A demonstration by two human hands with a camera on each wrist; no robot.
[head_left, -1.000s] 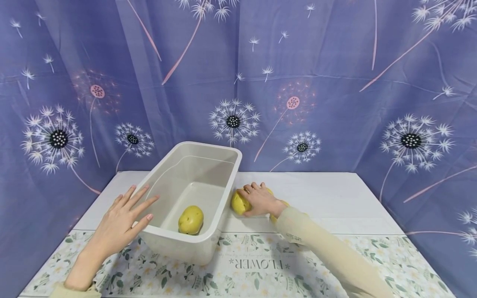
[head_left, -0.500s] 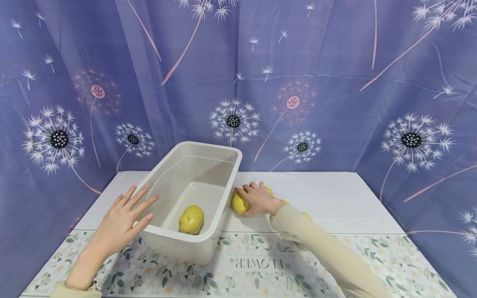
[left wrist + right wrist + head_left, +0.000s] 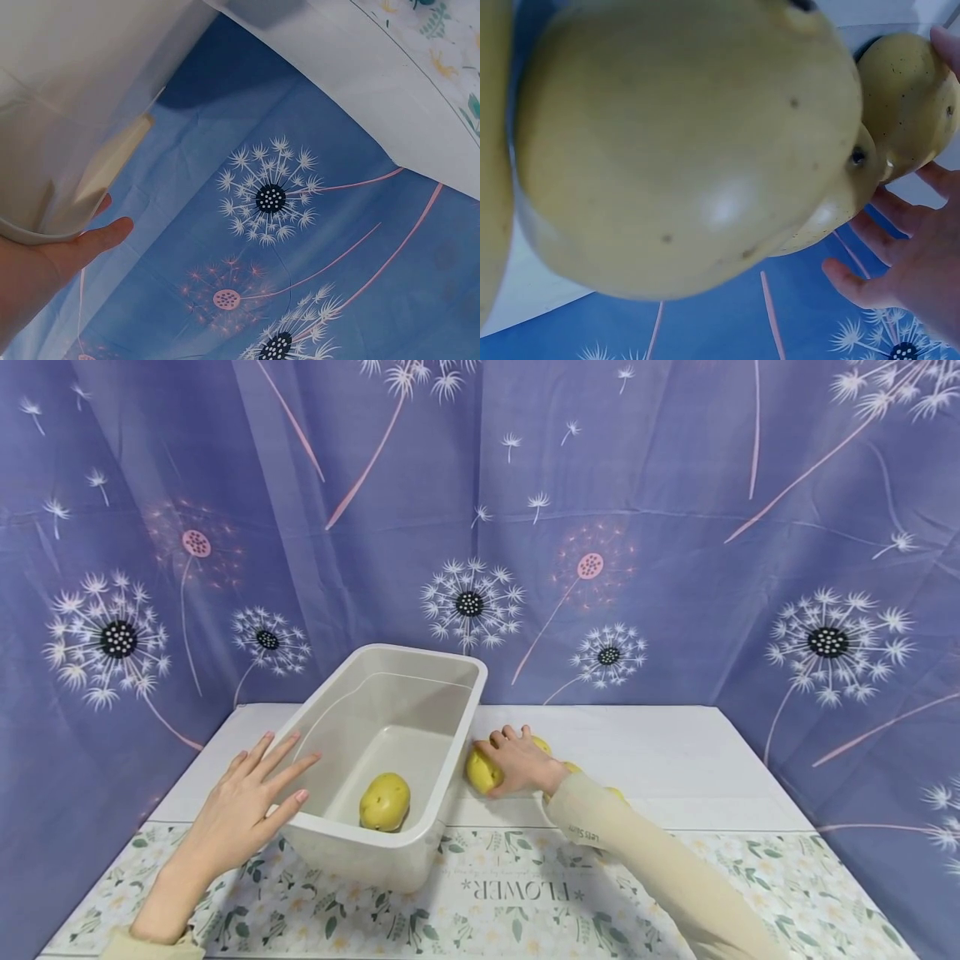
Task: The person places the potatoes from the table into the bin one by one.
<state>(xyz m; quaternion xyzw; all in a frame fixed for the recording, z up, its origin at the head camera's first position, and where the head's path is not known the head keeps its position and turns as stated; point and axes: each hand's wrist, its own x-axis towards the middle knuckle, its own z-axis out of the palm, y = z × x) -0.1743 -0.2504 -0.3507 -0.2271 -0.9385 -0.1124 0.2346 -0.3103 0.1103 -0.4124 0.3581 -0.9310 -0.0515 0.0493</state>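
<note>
A pale plastic bin (image 3: 360,860) stands on the table, and one yellow potato (image 3: 385,803) lies on its floor. My left hand (image 3: 240,802) has its fingers spread and rests at the bin's left rim. Right of the bin, my right hand (image 3: 521,764) reaches over a potato (image 3: 481,772) and grips it, with thumb and fingers on either side. That same potato (image 3: 906,101) shows between them in the right wrist view. Another potato (image 3: 542,745) shows behind the hand, and one close to the wrist camera (image 3: 690,157) fills much of that view.
More potatoes (image 3: 617,794) lie partly hidden beneath the right forearm. A floral cloth (image 3: 517,935) printed with "FLOWER" covers the near part of the white table (image 3: 660,743). Blue dandelion-print curtains (image 3: 675,610) hang behind and at both sides.
The right wrist and sleeve have shifted slightly, while the right hand stays at the same potato. My left hand, the bin and the potato inside have not visibly moved.
</note>
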